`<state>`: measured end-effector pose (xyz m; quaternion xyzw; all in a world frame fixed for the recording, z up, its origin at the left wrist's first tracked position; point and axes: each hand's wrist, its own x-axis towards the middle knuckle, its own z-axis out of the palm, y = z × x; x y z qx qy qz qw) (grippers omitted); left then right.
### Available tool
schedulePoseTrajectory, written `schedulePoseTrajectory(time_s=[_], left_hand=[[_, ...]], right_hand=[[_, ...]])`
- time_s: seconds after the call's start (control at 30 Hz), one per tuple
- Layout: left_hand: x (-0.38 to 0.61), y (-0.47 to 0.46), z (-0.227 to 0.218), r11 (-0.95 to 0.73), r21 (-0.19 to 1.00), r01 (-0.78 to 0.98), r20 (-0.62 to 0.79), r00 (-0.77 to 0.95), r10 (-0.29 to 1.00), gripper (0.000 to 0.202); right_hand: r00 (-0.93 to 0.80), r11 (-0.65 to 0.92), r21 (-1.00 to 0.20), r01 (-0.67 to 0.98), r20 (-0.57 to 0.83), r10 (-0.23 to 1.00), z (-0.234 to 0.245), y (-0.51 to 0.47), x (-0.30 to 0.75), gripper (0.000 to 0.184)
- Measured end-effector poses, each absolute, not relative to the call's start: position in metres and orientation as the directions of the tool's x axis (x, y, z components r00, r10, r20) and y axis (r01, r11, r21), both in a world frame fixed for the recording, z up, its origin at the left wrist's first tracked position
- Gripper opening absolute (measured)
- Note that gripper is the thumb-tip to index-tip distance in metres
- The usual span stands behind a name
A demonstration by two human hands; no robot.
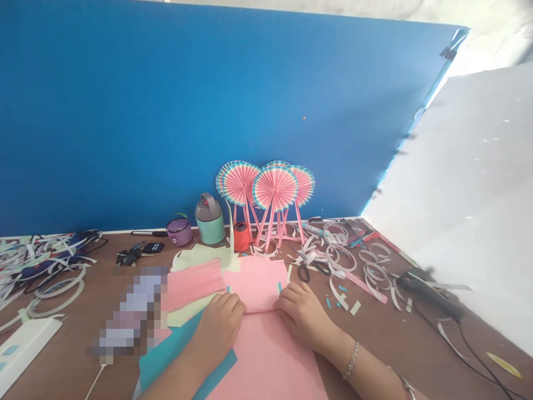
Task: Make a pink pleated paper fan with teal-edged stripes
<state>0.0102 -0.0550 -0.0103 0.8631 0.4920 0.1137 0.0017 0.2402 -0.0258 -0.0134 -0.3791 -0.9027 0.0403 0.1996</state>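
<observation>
Round pleated fans (pixel 275 189) stand near curly strips (pixel 340 261). Smooth pink paper (pixel 256 282) lies on the counter (pixel 370 361), left hand (pixel 222 315) and right hand (pixel 303 309) curled at its folded edge; pinching, I can't tell.

Your left hand (pixel 222 318): thumb out of sight, so its grip can't be told. Your right hand (pixel 302 307): thumb position unclear; forearms cut by the near edge. Pink sheet (pixel 275 361) runs off the near edge, its end unseen. Blue sheet (pixel 166 355): partly hidden under your left forearm, cropped at the near edge. White power strip (pixel 31 347), left: cropped. Slab with a cable (pixel 135 308): pixelated; you can't read it. Rear fan (pixel 278 164), far: mostly behind the front ones. Black box (pixel 153 248): markings too small.
</observation>
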Motion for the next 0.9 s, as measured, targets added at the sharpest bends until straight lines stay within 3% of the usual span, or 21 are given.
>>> schedulePoseTrajectory(time_s=[0.27, 0.43, 0.6, 0.9], left_hand=[[0.003, -0.057, -0.001, -0.384, 0.456, 0.803, 0.142, 0.36, 0.922, 0.031], [0.001, -0.051, -0.001, -0.269, 0.584, 0.766, 0.112, 0.252, 0.961, 0.027], [0.0, -0.049, -0.006, -0.218, 0.625, 0.749, 0.104, 0.197, 0.975, 0.024], [0.0, -0.047, -0.007, -0.197, 0.558, 0.806, 0.097, 0.172, 0.98, 0.025]], right_hand=[[-0.572, 0.641, -0.423, 0.641, 0.293, 0.766, -0.017, -0.021, 0.246, 0.024], [-0.501, 0.551, -0.568, 0.611, 0.262, 0.825, -0.016, -0.019, 0.246, 0.024], [-0.462, 0.497, -0.621, 0.607, 0.234, 0.856, -0.015, -0.019, 0.245, 0.017], [-0.415, 0.435, -0.645, 0.628, 0.194, 0.889, -0.014, -0.016, 0.243, 0.022]])
